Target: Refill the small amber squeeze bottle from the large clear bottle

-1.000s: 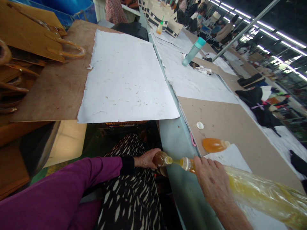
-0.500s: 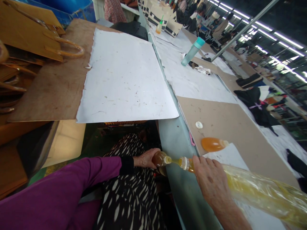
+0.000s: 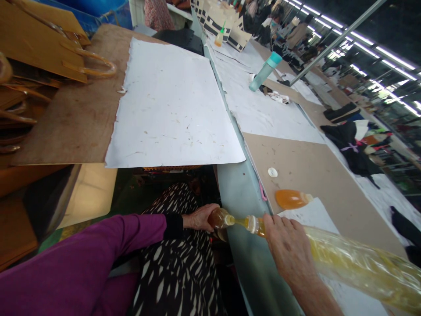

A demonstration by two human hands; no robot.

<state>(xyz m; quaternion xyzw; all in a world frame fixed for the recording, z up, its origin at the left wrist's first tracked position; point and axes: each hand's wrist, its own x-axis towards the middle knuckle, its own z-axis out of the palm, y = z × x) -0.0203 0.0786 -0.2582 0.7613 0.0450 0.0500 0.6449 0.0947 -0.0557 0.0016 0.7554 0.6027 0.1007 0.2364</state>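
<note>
My left hand [image 3: 201,217] is wrapped round a small amber bottle [image 3: 219,218], its open neck facing right. My right hand [image 3: 289,241] grips the neck end of a large clear plastic bottle [image 3: 358,259], tilted toward the small one. Yellow liquid [image 3: 240,221] runs from the large bottle's mouth to the small bottle's neck. Beyond my right hand, a second small bottle [image 3: 291,199] with orange liquid lies on its side on brown board. Close to it rests a round white disc [image 3: 272,172].
White paper [image 3: 174,105] covers the brown board [image 3: 75,101] ahead. Tan bags with handles [image 3: 42,44] are piled at left. A teal drinking bottle [image 3: 265,71] and a green-tipped glue bottle [image 3: 219,37] stand along the bench at right. People work in the background.
Both hands hold almost the same place, with the liquid running between the two bottles in both frames. The view has shifted very slightly.
</note>
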